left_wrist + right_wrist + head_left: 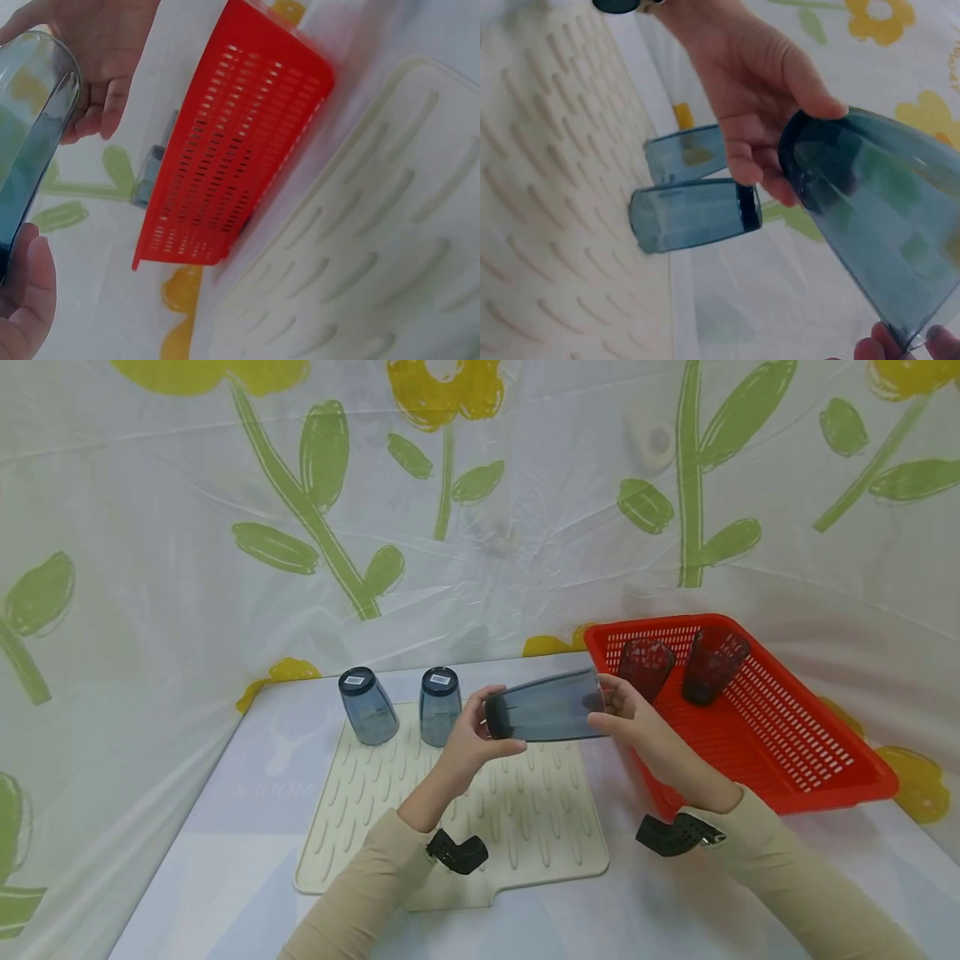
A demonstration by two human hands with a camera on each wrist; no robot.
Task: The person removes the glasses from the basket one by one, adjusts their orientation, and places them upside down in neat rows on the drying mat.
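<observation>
A blue-tinted drinking glass (551,706) lies sideways in the air above the mat, between both hands. My left hand (477,731) grips its dark base end, with thumb below and fingers behind. At the rim end, on the right, my right hand (633,718) pinches the glass's edge between thumb and fingers. In the right wrist view the held glass (885,202) slants with its thick base against the left hand (757,97). Two more blue glasses, one (367,706) at the left and one (439,706) beside it, stand upside down at the back of the cream draining mat (525,843).
A red plastic basket (765,752) with perforated sides stands on the right of the table (247,860). Inside it are two dark glasses, one (647,664) leaning at the left and another (712,664) beside it. A flower-printed sheet (525,527) hangs behind the table.
</observation>
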